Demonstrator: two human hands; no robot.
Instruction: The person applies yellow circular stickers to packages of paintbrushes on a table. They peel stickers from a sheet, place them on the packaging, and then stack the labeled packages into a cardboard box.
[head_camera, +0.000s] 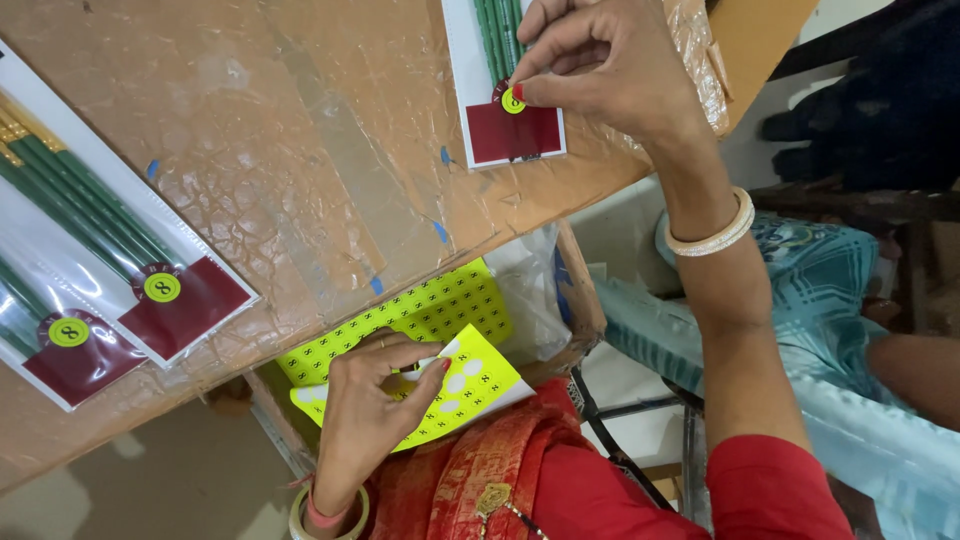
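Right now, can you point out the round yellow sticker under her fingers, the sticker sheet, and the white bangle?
Round yellow sticker (513, 101), head view, on its visible yellow face.
Sticker sheet (480, 385), head view, on the part-emptied sheet's yellow middle.
White bangle (722, 234), head view, on the band's outer curve.

At lower right a red sleeve (775, 490) covers the upper arm; a pale beaded bangle (712, 232) rings the right wrist, a pinkish-white bangle (325, 515) the left at bottom centre; fingernails painted red; red-gold patterned garment (480, 470) with brooch
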